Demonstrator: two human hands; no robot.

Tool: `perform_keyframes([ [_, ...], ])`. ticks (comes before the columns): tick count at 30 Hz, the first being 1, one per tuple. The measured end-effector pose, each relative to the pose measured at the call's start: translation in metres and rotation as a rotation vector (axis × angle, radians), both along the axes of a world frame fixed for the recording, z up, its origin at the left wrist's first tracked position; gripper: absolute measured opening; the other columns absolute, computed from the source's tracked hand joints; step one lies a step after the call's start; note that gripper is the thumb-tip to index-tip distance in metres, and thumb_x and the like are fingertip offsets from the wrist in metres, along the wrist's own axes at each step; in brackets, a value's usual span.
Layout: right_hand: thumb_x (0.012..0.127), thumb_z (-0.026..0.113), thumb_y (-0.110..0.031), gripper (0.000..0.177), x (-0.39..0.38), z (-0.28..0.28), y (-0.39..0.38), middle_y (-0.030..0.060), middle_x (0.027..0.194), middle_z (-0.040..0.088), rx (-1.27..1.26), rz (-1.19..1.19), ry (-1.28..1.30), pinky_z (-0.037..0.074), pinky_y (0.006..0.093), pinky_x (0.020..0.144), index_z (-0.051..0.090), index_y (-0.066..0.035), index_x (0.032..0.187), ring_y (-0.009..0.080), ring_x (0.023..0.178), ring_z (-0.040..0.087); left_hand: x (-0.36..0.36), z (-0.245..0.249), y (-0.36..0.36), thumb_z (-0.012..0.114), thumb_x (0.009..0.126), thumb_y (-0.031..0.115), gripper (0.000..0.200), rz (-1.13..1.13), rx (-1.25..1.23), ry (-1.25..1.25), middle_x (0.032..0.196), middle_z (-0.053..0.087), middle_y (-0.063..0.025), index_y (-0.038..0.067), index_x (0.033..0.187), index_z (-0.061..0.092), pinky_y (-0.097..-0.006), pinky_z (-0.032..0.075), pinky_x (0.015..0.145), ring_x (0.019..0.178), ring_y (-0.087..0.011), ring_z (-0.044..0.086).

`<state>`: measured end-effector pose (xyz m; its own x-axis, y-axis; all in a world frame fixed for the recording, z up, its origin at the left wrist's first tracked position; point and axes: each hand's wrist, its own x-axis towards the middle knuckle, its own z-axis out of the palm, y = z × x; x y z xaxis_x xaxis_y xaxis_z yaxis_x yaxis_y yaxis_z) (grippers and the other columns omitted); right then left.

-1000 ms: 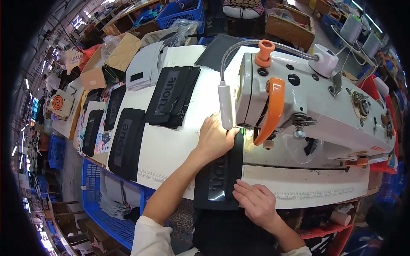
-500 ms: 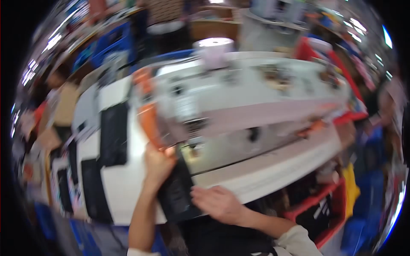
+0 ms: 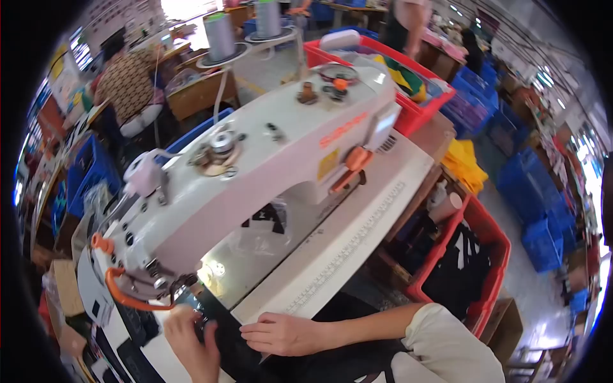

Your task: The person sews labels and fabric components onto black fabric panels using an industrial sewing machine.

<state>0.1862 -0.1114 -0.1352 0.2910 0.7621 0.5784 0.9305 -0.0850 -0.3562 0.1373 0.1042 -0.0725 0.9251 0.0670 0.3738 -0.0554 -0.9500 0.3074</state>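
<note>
A white sewing machine (image 3: 255,153) stands across the view, its needle end at the lower left with an orange guard (image 3: 124,295). Black fabric (image 3: 233,341) lies under and in front of the needle area. My left hand (image 3: 195,345) is beside the presser foot, thumb apart from the fingers, resting at the fabric. To its right, my right hand (image 3: 284,334) lies on the black fabric at the near edge of the machine bed, fingers stretched out toward the left hand. Parts of the fabric are hidden under both hands.
Several black fabric pieces (image 3: 137,322) lie on the white table at left. A red crate (image 3: 498,274) with dark cloth stands at right, and another red crate (image 3: 313,54) behind the machine. Yellow cloth (image 3: 465,165) hangs nearby. Thread cones (image 3: 220,39) stand behind.
The view has swung, so the machine now slants down to the lower left. My left hand has its thumb spread where it looked closed near the needle; my right hand still lies on the fabric.
</note>
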Motion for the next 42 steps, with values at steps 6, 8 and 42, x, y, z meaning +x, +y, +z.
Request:
perform_keyframes([
  [6,0.081,0.059,-0.012,0.018,-0.014,-0.004,-0.005,0.0104,0.103,0.061,0.147,-0.051,0.037,0.048,0.0357,0.089,0.062,0.0,0.095,0.0261,0.106,0.06,-0.041,0.019,-0.043,0.067,0.087,-0.002,0.023,-0.36,-0.279,0.163,0.117,0.067,-0.0183,0.001,0.11,0.068,-0.0432,0.052,0.09,0.104,-0.0388,0.066],
  [8,0.081,0.058,-0.012,0.016,-0.02,-0.007,-0.009,0.0096,0.099,0.06,0.192,-0.078,0.047,0.048,0.036,0.089,0.061,-0.001,0.092,0.0255,0.102,0.06,-0.049,0.01,-0.043,0.067,0.086,-0.006,0.029,-0.346,-0.291,0.166,0.123,0.066,-0.0185,0.001,0.114,0.067,-0.0435,0.051,0.094,0.108,-0.0393,0.065],
  [42,0.08,0.079,-0.02,0.035,-0.029,0.005,-0.024,0.0034,0.121,0.066,-0.122,-0.003,0.099,0.046,0.0383,0.094,0.071,-0.012,0.113,0.0221,0.115,0.062,-0.044,-0.008,-0.014,0.072,0.08,0.01,0.019,-0.416,-0.188,0.136,0.109,0.069,-0.0113,0.002,0.097,0.07,-0.038,0.056,0.084,0.102,-0.0277,0.066],
])
